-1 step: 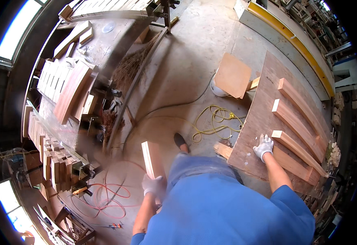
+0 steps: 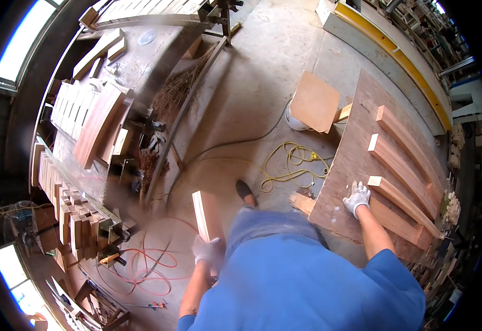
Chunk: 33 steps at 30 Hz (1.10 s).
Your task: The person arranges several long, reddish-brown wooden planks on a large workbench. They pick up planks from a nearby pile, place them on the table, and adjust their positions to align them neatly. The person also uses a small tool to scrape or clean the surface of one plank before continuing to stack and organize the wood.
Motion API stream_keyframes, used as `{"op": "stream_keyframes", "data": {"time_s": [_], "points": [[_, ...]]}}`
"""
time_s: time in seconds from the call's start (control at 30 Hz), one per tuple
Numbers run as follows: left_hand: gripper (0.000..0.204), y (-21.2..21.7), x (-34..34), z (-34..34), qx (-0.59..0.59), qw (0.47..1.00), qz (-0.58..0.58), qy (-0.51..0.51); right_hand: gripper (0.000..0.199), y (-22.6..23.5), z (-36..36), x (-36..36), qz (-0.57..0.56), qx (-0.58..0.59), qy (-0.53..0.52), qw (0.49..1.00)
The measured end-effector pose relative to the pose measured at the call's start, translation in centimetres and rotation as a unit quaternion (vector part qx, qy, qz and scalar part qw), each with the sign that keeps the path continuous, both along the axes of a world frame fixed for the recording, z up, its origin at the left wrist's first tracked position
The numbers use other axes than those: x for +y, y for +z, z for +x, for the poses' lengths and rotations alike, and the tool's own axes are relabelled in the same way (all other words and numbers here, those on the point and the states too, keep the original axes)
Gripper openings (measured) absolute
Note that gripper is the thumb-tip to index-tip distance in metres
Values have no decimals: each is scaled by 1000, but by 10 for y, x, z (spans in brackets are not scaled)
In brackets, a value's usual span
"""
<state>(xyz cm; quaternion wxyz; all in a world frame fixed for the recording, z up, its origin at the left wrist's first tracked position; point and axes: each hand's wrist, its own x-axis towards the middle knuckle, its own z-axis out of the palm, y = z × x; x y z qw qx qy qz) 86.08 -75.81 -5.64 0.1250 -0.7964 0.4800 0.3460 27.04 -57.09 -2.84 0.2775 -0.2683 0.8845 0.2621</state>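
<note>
My left hand (image 2: 209,251), in a pale glove, is wrapped round a wooden board (image 2: 206,212) held upright beside my left hip. Part of the board is hidden behind the hand. My right hand (image 2: 357,199), gloved too, rests with its fingers stretched out on a plywood sheet (image 2: 343,160). It covers the near end of a wooden piece (image 2: 390,218) lying there. Several similar wooden pieces lie beyond it on the sheet, the closest being a squared length (image 2: 401,201) with a pale end.
To the left stands a workbench (image 2: 136,60) with stacked boards (image 2: 97,127). A yellow cord (image 2: 285,174) and a red hose (image 2: 141,270) lie coiled on the floor. A bucket (image 2: 296,120) with a square panel (image 2: 313,102) on top stands ahead, near a yellow-edged machine (image 2: 395,49).
</note>
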Motion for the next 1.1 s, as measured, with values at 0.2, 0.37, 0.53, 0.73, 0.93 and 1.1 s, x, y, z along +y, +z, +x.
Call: {"op": "stream_keyframes", "data": {"time_s": [0.2,0.37,0.53,0.73,0.93,1.1], "points": [[70,43,-29,-19,14,999,29,7,103,15,4,-31,42,-24,-10,999],[64,53,-49,-27,25,999,8,-46,97,8,6,-28,55,-11,-14,998],[74,65,-94,-63,20,996,-18,-86,94,8,4,-31,54,-8,-24,998],[72,82,-172,-129,89,977,-115,-154,77,13,5,-46,58,-5,-26,998],[64,114,-254,-222,117,965,-151,-182,72,-1,-4,-40,48,-44,-34,997],[65,150,-327,-275,154,959,-146,-186,86,6,-11,-74,167,-129,-33,977]]}}
